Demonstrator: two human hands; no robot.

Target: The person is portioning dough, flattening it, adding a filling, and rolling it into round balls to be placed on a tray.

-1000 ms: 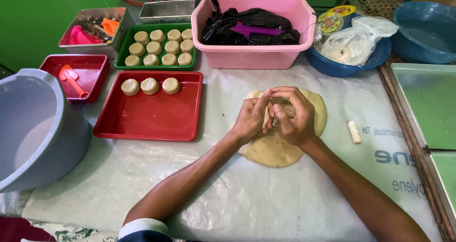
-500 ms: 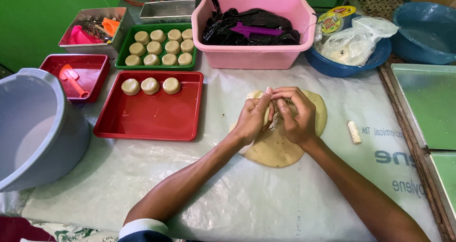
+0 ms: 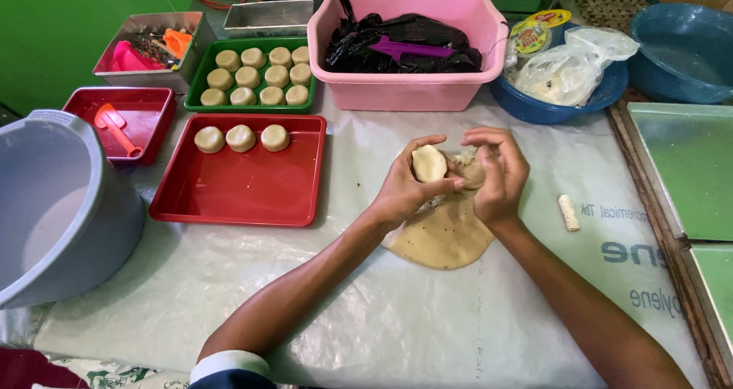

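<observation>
A: What is held nearest, and how?

B: A small pale lump of dough [image 3: 429,162] is gripped in the fingers of the left hand [image 3: 405,184], lifted just above the flattened tan dough sheet [image 3: 443,236] on the plastic-covered worktop [image 3: 366,313]. The right hand [image 3: 492,171] is cupped, half-closed, at three o'clock from the lump, touching torn dough at the sheet's far edge, seemingly so pieces can be pulled off close by.

A: And farther off?

B: At nine o'clock a red rectangular plastic tray [image 3: 237,198] is set within reach, three round dough pieces [image 3: 241,138] lined along its far side. At eleven o'clock a green tray of similar rounds [image 3: 256,76] is kept. At twelve o'clock a pink plastic tub [image 3: 405,91] is placed.
</observation>
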